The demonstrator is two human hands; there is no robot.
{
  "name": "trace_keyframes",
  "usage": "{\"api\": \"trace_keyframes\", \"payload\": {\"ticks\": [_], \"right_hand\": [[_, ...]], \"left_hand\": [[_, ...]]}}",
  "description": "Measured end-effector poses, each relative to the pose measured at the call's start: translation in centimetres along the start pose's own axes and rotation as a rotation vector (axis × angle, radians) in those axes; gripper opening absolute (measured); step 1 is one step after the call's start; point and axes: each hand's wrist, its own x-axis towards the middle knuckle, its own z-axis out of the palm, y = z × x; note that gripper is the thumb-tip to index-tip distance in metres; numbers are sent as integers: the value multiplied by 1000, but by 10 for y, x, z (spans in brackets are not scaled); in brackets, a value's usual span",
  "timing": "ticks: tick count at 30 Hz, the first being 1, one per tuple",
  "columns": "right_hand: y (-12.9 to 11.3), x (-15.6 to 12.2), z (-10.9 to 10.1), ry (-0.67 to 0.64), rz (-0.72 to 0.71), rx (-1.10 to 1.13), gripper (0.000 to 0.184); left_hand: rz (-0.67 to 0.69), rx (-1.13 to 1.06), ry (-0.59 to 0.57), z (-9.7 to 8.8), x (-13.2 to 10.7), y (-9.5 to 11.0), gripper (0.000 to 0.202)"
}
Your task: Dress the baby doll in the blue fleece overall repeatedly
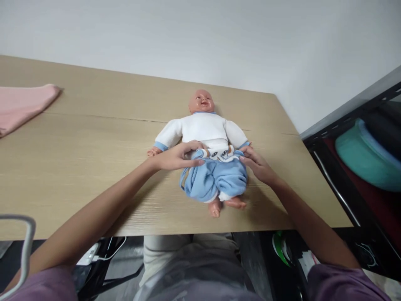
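A baby doll [205, 127] lies face up on the wooden table, its head toward the wall and its feet toward me. It wears a white top with blue cuffs and light blue pants [200, 179]. A white front with printed eyes and brown patches shows folded at the waistband. My left hand [181, 156] grips the waist of the pants on the left, thumb below and fingers above. On the right side, my right hand [257, 165] pinches the same waistband between thumb and fingers. The exact fingertip contact is partly hidden by cloth.
A pink cloth [25, 104] lies at the table's left. The table [94, 167] meets a white wall at the back. To the right stands a black rack [328, 175] with a teal basin [366, 154]. A pale curved bar [26, 246] shows at lower left.
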Motion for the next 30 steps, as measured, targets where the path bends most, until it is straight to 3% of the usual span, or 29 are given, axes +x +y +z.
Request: {"api": "trace_keyframes", "payload": {"ticks": [3, 7, 15, 18, 21, 25, 30], "right_hand": [[7, 22, 16, 61, -39, -8, 40], [13, 38, 32, 172, -185, -20, 38], [24, 57, 50, 173, -122, 24, 37], [21, 56, 53, 265, -201, -129, 35], [18, 54, 53, 362, -307, -279, 29], [27, 68, 50, 345, -250, -157, 35], [40, 92, 46, 305, -126, 42, 46]], "left_hand": [[6, -54, 172, 13, -7, -15, 29], [71, 131, 537, 31, -9, -26, 30], [-167, 1, 773, 34, -3, -35, 32], [-186, 150, 824, 34, -5, -34, 29], [-105, 333, 795, 34, -8, -33, 28], [-113, 159, 682, 25, -2, -44, 33], [-221, -64, 712, 12, 8, -57, 43]]}}
